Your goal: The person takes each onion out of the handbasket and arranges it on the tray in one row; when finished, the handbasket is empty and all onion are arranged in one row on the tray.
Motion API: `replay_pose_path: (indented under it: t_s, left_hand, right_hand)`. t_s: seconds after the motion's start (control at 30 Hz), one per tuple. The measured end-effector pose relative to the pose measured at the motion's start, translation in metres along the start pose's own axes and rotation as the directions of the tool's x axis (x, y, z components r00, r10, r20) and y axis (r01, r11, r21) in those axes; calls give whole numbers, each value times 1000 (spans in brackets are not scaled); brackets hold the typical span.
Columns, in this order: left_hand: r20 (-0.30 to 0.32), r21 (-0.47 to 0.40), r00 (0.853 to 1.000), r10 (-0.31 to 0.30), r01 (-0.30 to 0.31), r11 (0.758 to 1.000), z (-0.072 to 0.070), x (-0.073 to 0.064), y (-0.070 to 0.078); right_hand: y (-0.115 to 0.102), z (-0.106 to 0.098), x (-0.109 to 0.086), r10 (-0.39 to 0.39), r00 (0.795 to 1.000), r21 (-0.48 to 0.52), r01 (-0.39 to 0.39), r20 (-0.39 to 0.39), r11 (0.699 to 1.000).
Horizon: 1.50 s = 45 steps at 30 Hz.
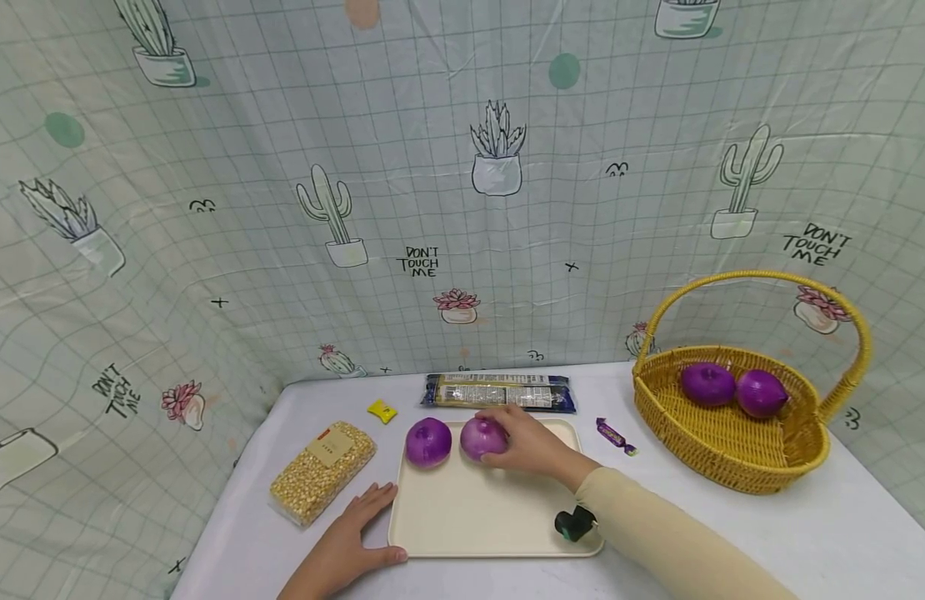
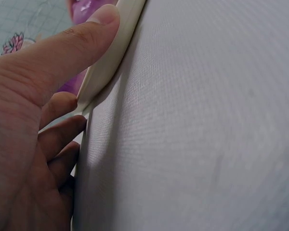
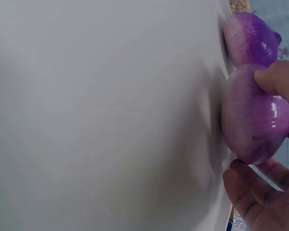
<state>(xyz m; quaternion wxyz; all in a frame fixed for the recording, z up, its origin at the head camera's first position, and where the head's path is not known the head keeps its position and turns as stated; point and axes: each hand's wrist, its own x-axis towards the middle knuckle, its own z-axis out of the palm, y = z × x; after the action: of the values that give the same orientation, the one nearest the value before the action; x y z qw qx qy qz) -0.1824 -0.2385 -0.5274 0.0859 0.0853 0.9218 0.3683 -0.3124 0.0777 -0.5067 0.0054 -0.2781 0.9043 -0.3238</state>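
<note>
A cream tray [image 1: 500, 525] lies on the table. My right hand [image 1: 526, 442] grips a purple onion [image 1: 479, 439] over the far part of the tray, thumb on one side and fingers on the other. In the right wrist view, this glossy onion [image 3: 250, 115] is held just at the tray surface; whether it touches cannot be told. Another purple onion [image 1: 428, 442] sits to its left, in the tray's far left corner. My left hand [image 1: 350, 537] rests against the tray's left edge with fingers extended; its thumb touches the rim [image 2: 120, 43] in the left wrist view.
A yellow wicker basket [image 1: 721, 462] with two purple onions stands at the right. Around the tray lie a bag of corn kernels [image 1: 327, 471], a yellow wrapped candy [image 1: 382, 411], a long blue packet [image 1: 500, 393] and a purple wrapped candy [image 1: 616, 437].
</note>
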Motion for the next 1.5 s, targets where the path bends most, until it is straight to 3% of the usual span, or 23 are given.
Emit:
replay_pose_path:
  t_s: [0.47,1.5]
  left_hand:
    - [2,-2,1000,17,-17,1000,1,1,-1]
    - [7,-5,1000,15,-15,1000,0,2,-1]
  right_hand:
    - [-5,0,8,54,998,8,-54,21,999]
    - [-5,2,7,4,1000,32,-5,16,999]
